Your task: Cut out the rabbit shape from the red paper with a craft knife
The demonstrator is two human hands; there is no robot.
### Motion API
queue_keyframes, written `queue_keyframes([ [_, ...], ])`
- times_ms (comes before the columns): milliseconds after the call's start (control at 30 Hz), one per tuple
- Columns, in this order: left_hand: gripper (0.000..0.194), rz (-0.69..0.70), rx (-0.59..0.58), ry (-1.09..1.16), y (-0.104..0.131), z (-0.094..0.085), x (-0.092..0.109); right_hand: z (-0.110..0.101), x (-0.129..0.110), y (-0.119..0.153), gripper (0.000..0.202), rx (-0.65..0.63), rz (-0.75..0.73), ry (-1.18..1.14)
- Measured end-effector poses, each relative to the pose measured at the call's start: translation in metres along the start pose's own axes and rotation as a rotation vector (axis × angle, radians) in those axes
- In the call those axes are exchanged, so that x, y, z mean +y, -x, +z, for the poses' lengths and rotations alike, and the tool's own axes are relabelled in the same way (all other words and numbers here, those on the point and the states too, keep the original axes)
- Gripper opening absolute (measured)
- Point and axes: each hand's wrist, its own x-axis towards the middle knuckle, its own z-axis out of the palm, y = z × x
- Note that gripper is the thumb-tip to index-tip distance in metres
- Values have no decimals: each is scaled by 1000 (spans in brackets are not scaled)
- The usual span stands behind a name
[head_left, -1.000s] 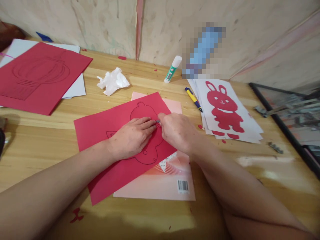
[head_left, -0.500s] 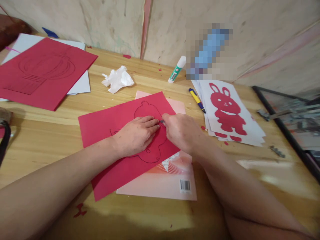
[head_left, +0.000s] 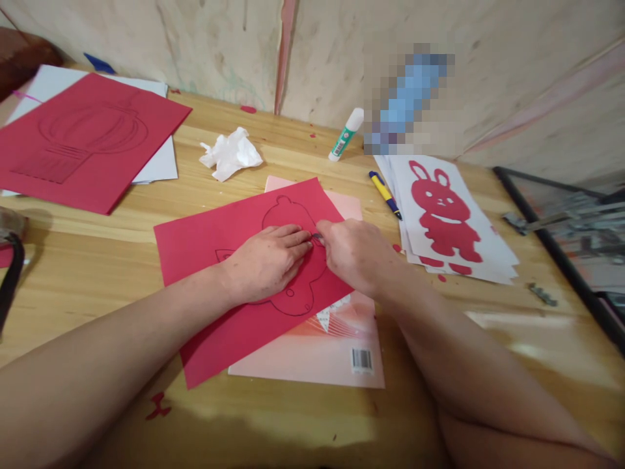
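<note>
A sheet of red paper [head_left: 205, 326] with a black outline drawing of a rounded animal figure lies tilted over a pink book [head_left: 307, 371]. My left hand [head_left: 268, 264] rests flat on the drawing, its fingers extended and pointing right. Close to those fingertips, my right hand [head_left: 354, 254] is closed around a small craft knife. Only its dark metal blade [head_left: 316, 236] shows, touching the paper near the drawn line; the fist hides the handle.
On the right, a red paper rabbit [head_left: 446, 212] sits on white sheets beside a yellow-and-blue pen [head_left: 385, 195]. Behind are a glue stick [head_left: 346, 135] and crumpled tissue [head_left: 232, 154]. Red sheets with a lantern drawing [head_left: 97, 176] lie left. Red scraps [head_left: 157, 406] dot the table.
The view has shifted very slightly. Both hands keep nearly the same place on the red paper, and a little more of the blade shows.
</note>
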Motion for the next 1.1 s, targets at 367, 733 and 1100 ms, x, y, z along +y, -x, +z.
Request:
queue_keyframes([
  [367, 32, 6, -2, -5, 0, 0, 0, -2, 1, 3, 25, 3, 4, -10],
  [733, 32, -9, -10, -16, 1, 1, 0, -1, 4, 4, 24, -20, 2, -34],
  [1100, 34, -5, -20, -7, 2, 1, -1, -2, 10, 5, 22, -26, -52, 13],
])
